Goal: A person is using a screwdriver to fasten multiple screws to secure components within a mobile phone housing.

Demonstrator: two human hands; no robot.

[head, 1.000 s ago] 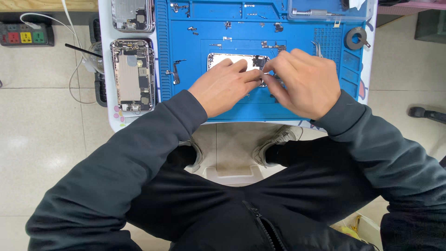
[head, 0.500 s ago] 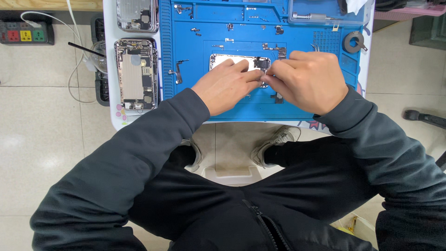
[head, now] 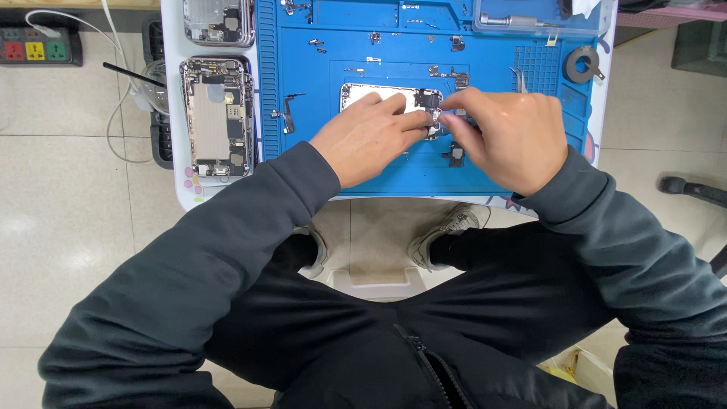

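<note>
- We are looking down at a blue rubber repair mat covering a small white bench, with our two hands meeting over its middle.
- Our left hand is resting on the mat, its fingers lying across an opened silver phone shell that is sitting flat near the mat's centre.
- Our right hand is coming in from the other side; its grip is narrow, thumb and forefinger pinching at a small dark part on the shell's right end, though we cannot tell exactly what is being held.
- The left hand's grip is pressing on the shell, fingertips just beside those of the right hand.
- A second opened phone body with exposed inner parts is lying on the bench to the left of the mat, well apart from both hands.
- Small screws and dark metal brackets are lying scattered on the mat above the hands.
- A grey round roll of tape is sitting at the mat's right edge.
- A black power strip with coloured sockets is lying on the tiled floor at far left.
</note>
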